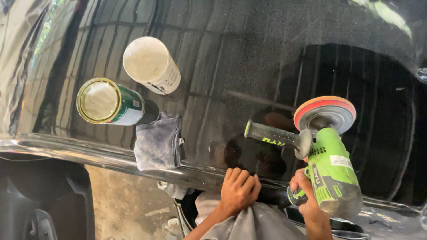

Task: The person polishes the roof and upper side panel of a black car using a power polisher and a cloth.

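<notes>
Tins (pixel 109 102) and a grey rag (pixel 158 141) sit on glossy black car bodywork (pixel 249 58).
Left hand (pixel 239 190) bunches grey cloth (pixel 253 222), fingers curled shut; right hand (pixel 307 198) clamps the green polisher's (pixel 331 171) rear grip, likely heavy, steadied best by its black side handle (pixel 271 134).

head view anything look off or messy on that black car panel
Nothing is spilled or damaged. Two open cans stand on the glossy black panel, and a crumpled grey cloth hangs over its edge.
</notes>
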